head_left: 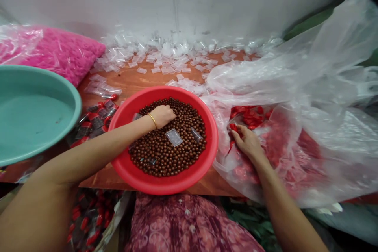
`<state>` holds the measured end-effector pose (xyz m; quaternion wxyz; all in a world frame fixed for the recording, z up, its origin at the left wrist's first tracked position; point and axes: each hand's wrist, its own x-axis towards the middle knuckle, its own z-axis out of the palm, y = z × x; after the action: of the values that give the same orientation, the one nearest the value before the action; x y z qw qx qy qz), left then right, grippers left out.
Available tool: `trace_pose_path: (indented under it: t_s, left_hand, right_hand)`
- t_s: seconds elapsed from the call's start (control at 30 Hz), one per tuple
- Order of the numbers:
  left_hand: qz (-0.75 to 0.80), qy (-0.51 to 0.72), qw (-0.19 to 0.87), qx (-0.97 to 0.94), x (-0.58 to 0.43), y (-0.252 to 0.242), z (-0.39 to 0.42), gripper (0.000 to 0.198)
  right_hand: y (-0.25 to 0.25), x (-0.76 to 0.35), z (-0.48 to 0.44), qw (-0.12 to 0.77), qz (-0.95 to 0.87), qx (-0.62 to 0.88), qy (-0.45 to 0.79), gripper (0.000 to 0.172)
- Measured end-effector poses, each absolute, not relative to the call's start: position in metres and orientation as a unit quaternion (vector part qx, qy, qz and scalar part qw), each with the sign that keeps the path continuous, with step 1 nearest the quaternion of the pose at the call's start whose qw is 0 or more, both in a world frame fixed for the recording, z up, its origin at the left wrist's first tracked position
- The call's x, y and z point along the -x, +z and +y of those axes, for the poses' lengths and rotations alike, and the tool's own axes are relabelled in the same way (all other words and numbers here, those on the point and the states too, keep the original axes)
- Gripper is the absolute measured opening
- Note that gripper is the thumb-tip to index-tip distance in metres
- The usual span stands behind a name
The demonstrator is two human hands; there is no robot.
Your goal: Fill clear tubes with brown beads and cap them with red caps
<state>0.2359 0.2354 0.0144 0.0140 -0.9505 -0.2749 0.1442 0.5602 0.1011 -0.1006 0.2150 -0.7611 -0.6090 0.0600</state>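
My patterned dress (189, 224) is closest, just below the red bowl (162, 188) of brown balls (165, 161). My left hand (163, 116) is at the balls, fingers curled; whether they grip any, I cannot tell. A clear case (174, 137) lies near them. My right hand (249, 141) pinches a red cap (233, 127) at its fingertips, by the plastic bag's (295, 78) opening.

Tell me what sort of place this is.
Probably a small handwork workshop: a red basin full of brown balls, many clear plastic pieces strewn over the worktable, and a large plastic bag holding red pieces.
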Motion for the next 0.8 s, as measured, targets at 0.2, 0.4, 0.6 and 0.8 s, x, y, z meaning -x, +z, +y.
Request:
trace_pose_path:
  t_s: [0.2,0.4,0.6,0.8]
  left_hand:
    - [-0.348,-0.038,-0.334,0.875,-0.226,-0.001,0.233,0.031]
    - [-0.344,-0.212,-0.617,0.675,-0.217,0.008,0.219,0.031]
    - [-0.32,-0.273,-0.638,0.645,-0.213,0.023,0.194,0.029]
    - [-0.336,-0.252,-0.551,0.721,-0.215,0.019,0.188,0.026]
  right_hand:
    - [-0.098,-0.559,0.101,0.215,-0.592,0.773,0.076,0.04]
    - [-0.104,-0.561,0.097,0.364,-0.542,0.744,0.142,0.036]
    - [-0.074,-0.54,0.086,0.469,-0.481,0.731,0.12,0.033]
    - [-0.007,-0.489,0.101,0.465,-0.585,0.645,0.159,0.034]
